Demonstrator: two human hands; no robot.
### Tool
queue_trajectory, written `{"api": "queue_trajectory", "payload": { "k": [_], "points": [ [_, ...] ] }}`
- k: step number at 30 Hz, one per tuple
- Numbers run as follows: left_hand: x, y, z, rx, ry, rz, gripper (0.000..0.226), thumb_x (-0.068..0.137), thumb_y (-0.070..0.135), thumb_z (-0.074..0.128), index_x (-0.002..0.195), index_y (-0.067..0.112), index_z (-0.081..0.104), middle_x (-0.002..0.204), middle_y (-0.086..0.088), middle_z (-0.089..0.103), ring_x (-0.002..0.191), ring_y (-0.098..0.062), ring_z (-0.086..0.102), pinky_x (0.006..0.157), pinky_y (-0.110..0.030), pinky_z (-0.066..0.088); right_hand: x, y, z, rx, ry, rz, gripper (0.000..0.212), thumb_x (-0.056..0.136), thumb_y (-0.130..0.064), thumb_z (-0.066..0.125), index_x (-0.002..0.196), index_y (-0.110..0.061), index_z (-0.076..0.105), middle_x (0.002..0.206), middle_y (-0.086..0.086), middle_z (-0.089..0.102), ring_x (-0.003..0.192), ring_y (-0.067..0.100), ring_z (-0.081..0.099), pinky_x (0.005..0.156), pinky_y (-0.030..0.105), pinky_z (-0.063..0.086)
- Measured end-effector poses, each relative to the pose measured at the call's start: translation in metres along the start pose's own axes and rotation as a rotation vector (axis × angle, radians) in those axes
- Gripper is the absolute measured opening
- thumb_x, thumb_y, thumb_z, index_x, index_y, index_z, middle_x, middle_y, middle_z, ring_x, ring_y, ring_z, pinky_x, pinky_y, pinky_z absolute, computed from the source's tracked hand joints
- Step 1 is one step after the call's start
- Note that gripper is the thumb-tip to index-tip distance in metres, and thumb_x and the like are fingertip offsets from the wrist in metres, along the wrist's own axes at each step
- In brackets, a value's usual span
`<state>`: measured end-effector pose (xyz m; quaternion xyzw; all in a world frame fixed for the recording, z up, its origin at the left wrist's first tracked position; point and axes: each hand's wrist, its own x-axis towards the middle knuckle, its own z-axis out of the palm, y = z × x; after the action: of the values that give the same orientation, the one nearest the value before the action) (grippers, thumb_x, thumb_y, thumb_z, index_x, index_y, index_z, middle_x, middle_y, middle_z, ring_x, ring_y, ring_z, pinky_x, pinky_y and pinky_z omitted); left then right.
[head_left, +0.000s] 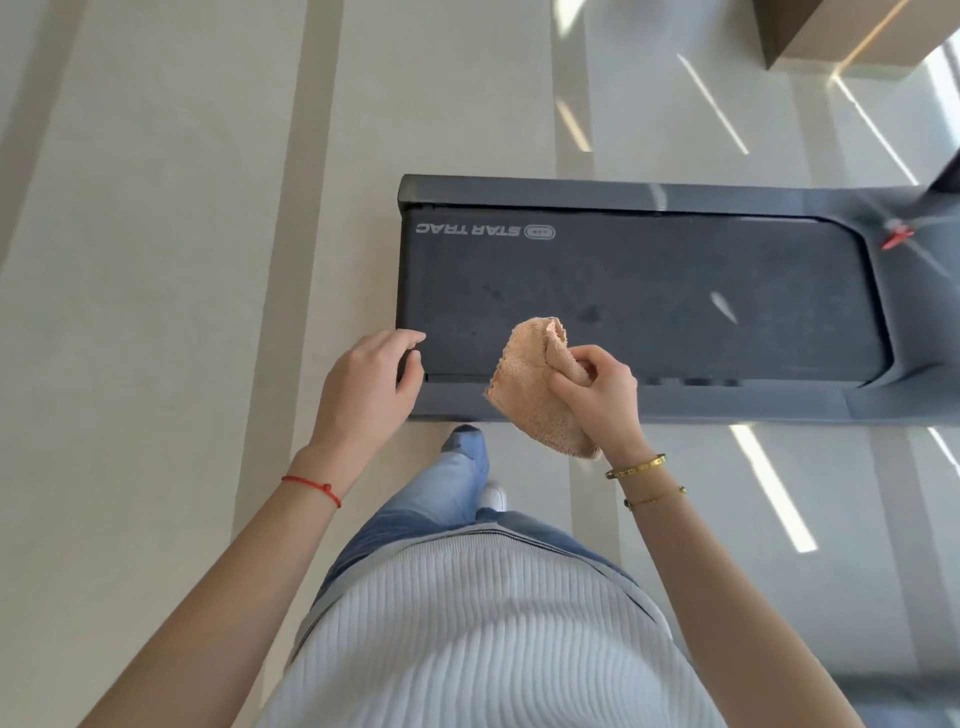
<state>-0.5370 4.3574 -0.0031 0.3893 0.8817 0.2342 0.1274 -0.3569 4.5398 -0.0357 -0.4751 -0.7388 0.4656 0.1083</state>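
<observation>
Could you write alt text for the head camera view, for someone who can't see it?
A person's right hand grips a peach cloth over the end of a dark treadmill; the left hand, loosely curled, holds nothing near its corner.

There is one treadmill (649, 291), with one brand logo (485, 230) at its far left corner and one red clip (896, 238) at its far right. There is one peach cloth (524, 384). Two hands show: one left hand (363, 379) and one right hand (597, 395). Three wrist bands show: one red string (311, 486) on the left and two gold bracelets (636, 466) on the right. One wooden block (831, 31) stands far right.
</observation>
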Motion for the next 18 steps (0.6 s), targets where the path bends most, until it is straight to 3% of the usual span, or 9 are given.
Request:
{"api": "queue_trajectory", "payload": {
  "k": [10,18],
  "points": [
    [0.115,-0.033,0.022,0.034,-0.025,-0.002,0.028,0.097,0.014,0.051,0.120,0.011,0.067,0.114,-0.006,0.070,0.104,-0.027,0.063,0.082,-0.037,0.051,0.119,-0.026,0.037,0.023,0.001,0.050,0.012,0.082,-0.017,0.071,0.090,-0.024,0.066,0.079,-0.020,0.062,0.073,-0.010,0.056,0.064,0.002,0.037],
    [0.191,-0.068,0.093,0.043,-0.076,-0.019,0.028,0.096,0.012,0.052,0.120,0.009,0.066,0.115,-0.008,0.069,0.105,-0.028,0.062,0.084,-0.037,0.050,0.196,0.017,0.078,-0.010,-0.080,0.102,0.010,0.082,-0.016,0.072,0.091,-0.018,0.067,0.079,-0.018,0.062,0.071,-0.011,0.055,0.064,0.000,0.037]
  ]
}}
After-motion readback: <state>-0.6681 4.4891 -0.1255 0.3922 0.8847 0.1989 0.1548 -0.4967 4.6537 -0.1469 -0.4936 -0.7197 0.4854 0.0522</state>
